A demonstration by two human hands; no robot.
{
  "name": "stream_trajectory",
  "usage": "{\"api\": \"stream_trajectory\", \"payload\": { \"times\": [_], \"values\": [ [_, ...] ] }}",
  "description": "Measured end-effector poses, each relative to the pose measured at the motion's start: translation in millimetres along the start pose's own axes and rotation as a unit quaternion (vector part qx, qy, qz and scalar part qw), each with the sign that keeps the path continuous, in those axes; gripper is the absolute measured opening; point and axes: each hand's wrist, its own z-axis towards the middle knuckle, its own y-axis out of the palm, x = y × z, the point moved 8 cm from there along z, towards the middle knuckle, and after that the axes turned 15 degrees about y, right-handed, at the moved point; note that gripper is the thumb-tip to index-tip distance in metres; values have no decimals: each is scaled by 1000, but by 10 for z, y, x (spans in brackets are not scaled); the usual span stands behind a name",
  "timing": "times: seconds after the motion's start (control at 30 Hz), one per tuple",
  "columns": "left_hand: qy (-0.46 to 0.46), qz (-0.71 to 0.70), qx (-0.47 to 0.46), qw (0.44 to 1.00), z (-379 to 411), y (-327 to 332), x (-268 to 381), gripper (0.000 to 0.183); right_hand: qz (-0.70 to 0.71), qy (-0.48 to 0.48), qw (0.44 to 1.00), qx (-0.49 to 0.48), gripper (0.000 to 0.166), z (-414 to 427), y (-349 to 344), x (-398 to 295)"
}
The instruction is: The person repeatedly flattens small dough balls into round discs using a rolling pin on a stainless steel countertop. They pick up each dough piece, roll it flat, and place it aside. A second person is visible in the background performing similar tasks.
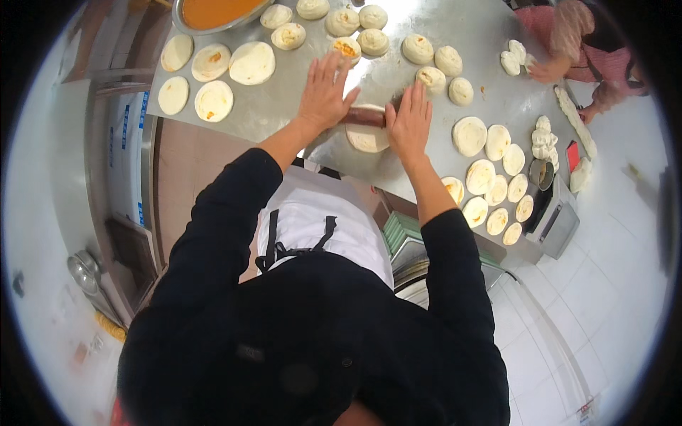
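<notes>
A dark brown rolling pin (365, 116) lies across a flattened dough round (368, 139) on the steel worktable. My left hand (326, 93) rests flat over the pin's left end, its fingers stretched forward and apart. Over the right end, my right hand (411, 118) lies with its fingers extended and slightly spread. Neither hand curls around the pin, and both hide its ends. Just beyond my left fingertips sits a dough ball with orange filling showing (346, 49). Another coiled dough ball (430, 80) is close to my right fingertips.
Flattened rounds lie at left (214, 62) and right (480, 177) on the steel worktable (290, 90). A metal bowl of orange liquid (224, 13) stands at the back left. Across the table, another person's hand (551, 69) is by dough pieces (512, 57). A scale-like device (554, 218) stands at the right edge.
</notes>
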Motion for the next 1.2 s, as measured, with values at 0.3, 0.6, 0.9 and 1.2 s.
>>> {"api": "stream_trajectory", "payload": {
  "times": [0.3, 0.6, 0.9, 1.2],
  "values": [
    [27, -29, -148, 988, -888, -100, 865, 70, 46, -9, 995, -93, 69, -858, -116, 227],
    [109, -130, -138, 976, -1187, -449, 1038, 60, -34, 20, 951, -307, 42, 38, 362, -267],
    [78, -149, -161, 972, -1477, -517, 1179, 61, 212, 93, 888, -397, 40, -269, 126, -277],
    [64, -155, -142, 976, -1122, -285, 1049, 68, 165, 94, 976, -108, 55, -832, -576, 357]
  ]
}}
